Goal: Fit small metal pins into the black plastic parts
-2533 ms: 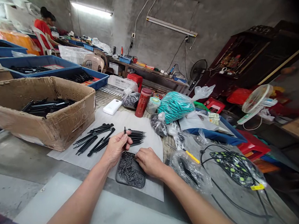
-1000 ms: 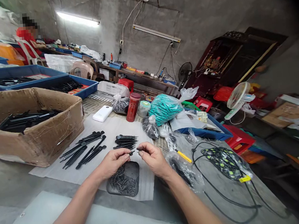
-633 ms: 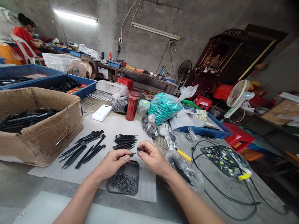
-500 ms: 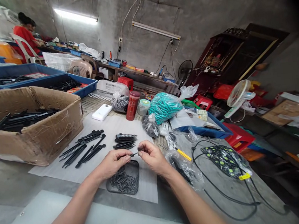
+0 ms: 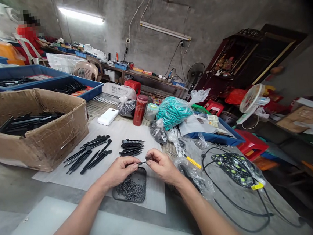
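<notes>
My left hand (image 5: 124, 169) and my right hand (image 5: 160, 166) are close together, each pinching with thumb and fingers. Between their fingertips runs a thin, dark rod-like piece (image 5: 141, 163), mostly covered by the fingers. Just below sits a dark shallow tray (image 5: 146, 183) holding many small dark pins (image 5: 131, 190). Beyond my hands, slim black tool-like parts with pointed tips (image 5: 132, 146) lie stacked in a small row. Longer black handle-like parts (image 5: 89, 153) are spread to the left on a white sheet (image 5: 156, 200).
A cardboard box (image 5: 62, 145) of black parts stands at left, before blue trays (image 5: 94, 89). Further back are a white power bank (image 5: 108, 116), red bottle (image 5: 140, 109) and bag of teal pieces (image 5: 174, 112). A yellow-handled tool (image 5: 193, 162) and black cable (image 5: 228, 199) lie right.
Both hands keep their pinch on the small piece, with only slight finger movement. The whole view has shifted a little; the piles and tray look the same.
</notes>
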Demonstrator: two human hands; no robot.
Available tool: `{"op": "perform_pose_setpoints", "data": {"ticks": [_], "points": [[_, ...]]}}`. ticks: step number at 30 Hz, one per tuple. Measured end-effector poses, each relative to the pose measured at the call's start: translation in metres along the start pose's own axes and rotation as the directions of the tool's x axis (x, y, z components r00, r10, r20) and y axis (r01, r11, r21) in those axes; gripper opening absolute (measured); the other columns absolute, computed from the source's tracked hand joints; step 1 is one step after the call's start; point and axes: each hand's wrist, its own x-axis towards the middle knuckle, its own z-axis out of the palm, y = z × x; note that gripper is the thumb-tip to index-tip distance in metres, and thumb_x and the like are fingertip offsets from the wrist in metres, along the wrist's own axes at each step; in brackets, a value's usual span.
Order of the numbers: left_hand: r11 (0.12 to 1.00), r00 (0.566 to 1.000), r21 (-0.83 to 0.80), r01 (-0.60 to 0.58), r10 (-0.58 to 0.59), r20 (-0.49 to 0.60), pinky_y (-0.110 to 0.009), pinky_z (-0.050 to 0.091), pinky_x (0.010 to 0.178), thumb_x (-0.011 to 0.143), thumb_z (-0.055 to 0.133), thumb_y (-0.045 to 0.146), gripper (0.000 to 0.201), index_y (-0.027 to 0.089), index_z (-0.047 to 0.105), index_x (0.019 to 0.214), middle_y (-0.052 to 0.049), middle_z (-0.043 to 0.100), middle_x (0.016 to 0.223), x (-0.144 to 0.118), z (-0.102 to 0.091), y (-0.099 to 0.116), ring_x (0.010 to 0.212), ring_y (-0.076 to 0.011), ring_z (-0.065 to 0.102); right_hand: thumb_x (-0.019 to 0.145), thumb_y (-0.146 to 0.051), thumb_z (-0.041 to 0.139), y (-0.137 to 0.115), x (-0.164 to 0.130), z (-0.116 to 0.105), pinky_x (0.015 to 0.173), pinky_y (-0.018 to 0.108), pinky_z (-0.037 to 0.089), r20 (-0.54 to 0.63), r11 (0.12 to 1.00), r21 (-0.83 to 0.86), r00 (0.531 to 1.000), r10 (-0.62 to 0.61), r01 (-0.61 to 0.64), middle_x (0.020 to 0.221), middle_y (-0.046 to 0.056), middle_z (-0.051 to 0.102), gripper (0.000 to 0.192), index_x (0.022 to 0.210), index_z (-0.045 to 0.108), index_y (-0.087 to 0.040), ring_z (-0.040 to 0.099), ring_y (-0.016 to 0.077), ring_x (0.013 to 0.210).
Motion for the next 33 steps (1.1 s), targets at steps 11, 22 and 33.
{"op": "perform_pose_setpoints", "data": {"ticks": [11,22,33], "points": [[0.986,0.997,0.152,-0.073,0.070,0.027,-0.025,0.042,0.071,0.075,0.051,0.028,0.022,0.020,0.067,0.087,-0.003,0.066,0.082,-0.001,0.000,-0.002,0.076,-0.0170,0.057,0.071,-0.011,0.042,-0.021,0.004,-0.013,0.057,0.022,0.032,0.168,0.965,-0.259,0.986,-0.002,0.046,0.064,-0.005,0.046,0.019,0.087,0.049,-0.019,0.042,0.0099,0.060],[0.979,0.998,0.196,-0.058,0.063,-0.020,-0.026,0.043,0.072,0.075,0.051,0.027,0.021,0.019,0.066,0.087,-0.004,0.067,0.082,-0.001,0.000,-0.004,0.077,-0.0174,0.058,0.073,-0.024,0.051,0.001,0.004,0.002,0.049,0.020,0.032,0.027,0.978,0.144,0.989,0.148,-0.150,0.058,-0.007,0.043,0.030,0.101,0.044,-0.018,0.041,0.0084,0.051],[0.729,0.983,0.683,0.048,0.087,-0.162,-0.027,0.041,0.074,0.077,0.043,0.019,0.026,0.018,0.063,0.093,-0.006,0.061,0.085,0.031,-0.031,0.017,0.081,-0.0186,0.056,0.073,-0.034,0.048,0.026,-0.022,0.024,0.041,0.021,0.026,-0.134,0.953,0.227,0.962,0.236,-0.202,0.050,-0.005,0.038,0.021,0.083,0.053,-0.016,0.034,0.0094,0.044]]}}
